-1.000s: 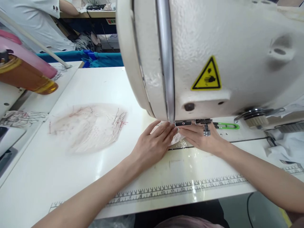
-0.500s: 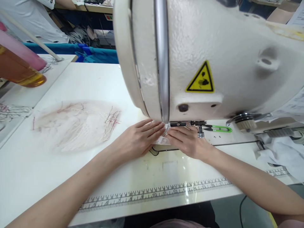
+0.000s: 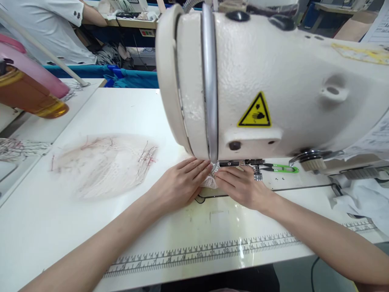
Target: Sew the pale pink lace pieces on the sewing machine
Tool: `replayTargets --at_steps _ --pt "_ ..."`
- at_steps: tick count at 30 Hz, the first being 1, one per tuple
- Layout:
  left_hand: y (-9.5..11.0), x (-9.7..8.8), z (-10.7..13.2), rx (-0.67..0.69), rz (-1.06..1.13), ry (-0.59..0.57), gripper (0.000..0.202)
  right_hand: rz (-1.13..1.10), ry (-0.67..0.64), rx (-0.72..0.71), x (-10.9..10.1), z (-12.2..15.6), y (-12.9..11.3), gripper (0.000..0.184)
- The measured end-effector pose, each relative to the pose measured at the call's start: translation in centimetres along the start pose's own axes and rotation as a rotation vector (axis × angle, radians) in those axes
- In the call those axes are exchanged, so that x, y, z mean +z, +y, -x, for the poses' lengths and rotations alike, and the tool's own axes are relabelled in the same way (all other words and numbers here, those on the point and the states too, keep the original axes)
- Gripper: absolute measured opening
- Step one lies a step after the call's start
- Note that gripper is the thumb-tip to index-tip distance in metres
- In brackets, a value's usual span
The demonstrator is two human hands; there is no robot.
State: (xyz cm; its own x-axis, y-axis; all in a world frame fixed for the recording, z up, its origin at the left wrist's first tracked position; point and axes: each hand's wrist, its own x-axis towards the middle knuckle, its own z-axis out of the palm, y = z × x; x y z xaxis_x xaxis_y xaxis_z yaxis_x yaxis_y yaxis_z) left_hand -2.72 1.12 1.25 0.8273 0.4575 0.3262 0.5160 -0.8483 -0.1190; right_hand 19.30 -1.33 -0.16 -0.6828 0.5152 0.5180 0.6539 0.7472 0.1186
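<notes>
A small piece of white lace fabric (image 3: 209,182) lies at the needle area of the sewing machine (image 3: 267,73), partly covered by my fingers. My left hand (image 3: 182,182) presses on its left side, fingers held together and fingertips close to the presser area. From the right, my right hand (image 3: 238,186) pinches the lace, thumb hidden underneath. The machine's head hides the needle. Just beyond my right hand sit a dark metal attachment and green-handled thread snips (image 3: 284,168).
Sheer pale mesh pieces (image 3: 103,170) with red thread ends lie left on the table. A pink bottle (image 3: 39,69) and an amber bottle (image 3: 33,95) stand far left. A printed ruler (image 3: 197,256) runs along the front edge. White cloth (image 3: 361,200) lies right. A co-worker's white sleeve (image 3: 68,18) shows behind.
The view has tilted up slightly, so everything sits lower in the picture and more of the machine's top shows. Both hands keep nearly the same place on the lace.
</notes>
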Motion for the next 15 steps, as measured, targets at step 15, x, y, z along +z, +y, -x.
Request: replayTargets --at_steps 15 --pt "1.9 -0.2 -0.5 -0.120 -0.058 0.017 0.035 -0.034 -0.136 0.003 -0.5 0.6 1.0 0.030"
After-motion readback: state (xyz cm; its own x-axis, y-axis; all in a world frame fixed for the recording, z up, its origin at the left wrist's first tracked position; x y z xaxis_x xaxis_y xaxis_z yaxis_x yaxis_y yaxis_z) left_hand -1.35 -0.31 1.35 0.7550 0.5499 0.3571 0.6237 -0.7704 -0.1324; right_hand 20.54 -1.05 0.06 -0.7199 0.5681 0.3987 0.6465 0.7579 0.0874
